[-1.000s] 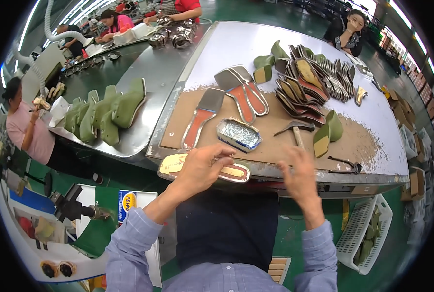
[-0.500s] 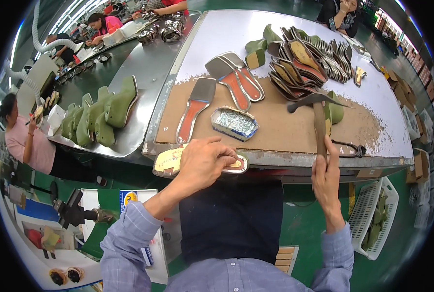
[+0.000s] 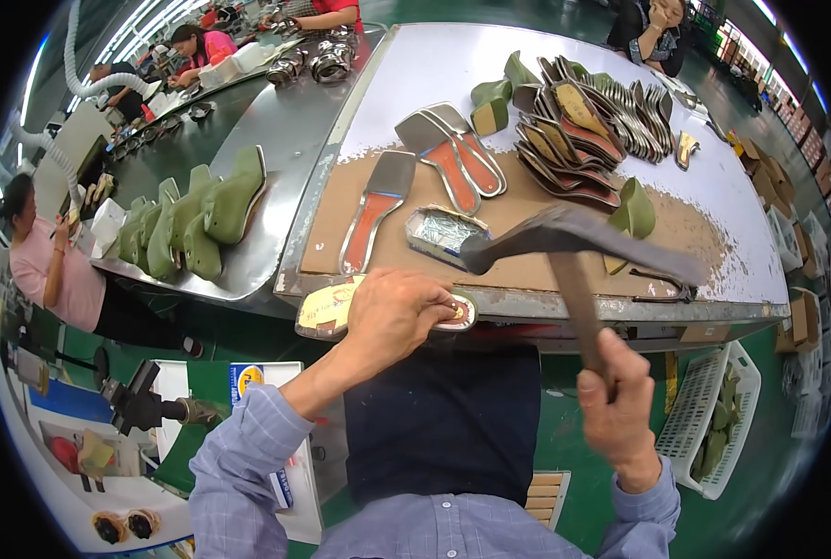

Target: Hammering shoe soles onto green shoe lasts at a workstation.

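Observation:
My left hand [image 3: 392, 307] lies over an insole [image 3: 327, 309] with a yellow face and light rim at the table's front edge. Its thumb and fingertips are pinched together by the rounded right end, where a brown patch shows. Whether a nail is between them cannot be made out. In my right hand [image 3: 616, 405] is the wooden handle of a hammer [image 3: 574, 293], its dark head raised and tilted above the table. Behind my left hand stands a small box of nails [image 3: 443, 233], partly covered by the hammer head.
Red-and-grey insoles [image 3: 375, 210] lie on the cardboard-topped table [image 3: 331, 210]. Behind are a stack of insoles [image 3: 569, 140] and green shoe lasts [image 3: 634, 210]. More lasts [image 3: 233, 200] stand on the metal table at left. A white basket [image 3: 746, 401] sits right. People work nearby.
The hammer has swung up and left toward the camera, its head now hiding part of the nail box. My right hand has turned and closed tighter. My left hand stays nearly still.

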Motion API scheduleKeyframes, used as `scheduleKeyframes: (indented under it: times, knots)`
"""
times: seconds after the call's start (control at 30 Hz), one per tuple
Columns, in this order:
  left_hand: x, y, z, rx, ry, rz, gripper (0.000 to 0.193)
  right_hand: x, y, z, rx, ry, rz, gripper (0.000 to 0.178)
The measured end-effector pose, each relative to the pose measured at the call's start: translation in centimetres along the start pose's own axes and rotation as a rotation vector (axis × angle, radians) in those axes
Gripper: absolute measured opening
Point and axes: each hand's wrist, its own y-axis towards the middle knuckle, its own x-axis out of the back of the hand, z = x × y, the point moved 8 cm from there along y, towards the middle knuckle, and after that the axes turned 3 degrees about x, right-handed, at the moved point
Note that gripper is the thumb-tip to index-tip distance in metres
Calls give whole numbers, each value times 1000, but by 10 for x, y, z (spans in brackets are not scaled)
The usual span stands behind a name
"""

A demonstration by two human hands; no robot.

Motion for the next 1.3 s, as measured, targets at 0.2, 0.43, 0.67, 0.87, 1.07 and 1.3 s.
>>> scheduleKeyframes:
  times: [0.2,0.43,0.67,0.87,1.07,1.3]
  knots:
    - [-9,-2,8,133,22,282,37,-23,1,-10,-42,33,160,41]
    - [-7,-5,17,15,316,355,51,-26,-50,-56,-824,719,16,51]
    - [-10,0,20,114,317,410,50,-14,-37,-48,-429,193,142,47]
    - [-9,-5,22,118,296,384,52,34,6,-8,-126,240,-126,43]
    - [-14,-6,21,168,337,450,53,-20,24,3,80,-106,300,45]
    - [-13,-6,26,219,370,493,53,49,29,-11,-213,526,-192,34]
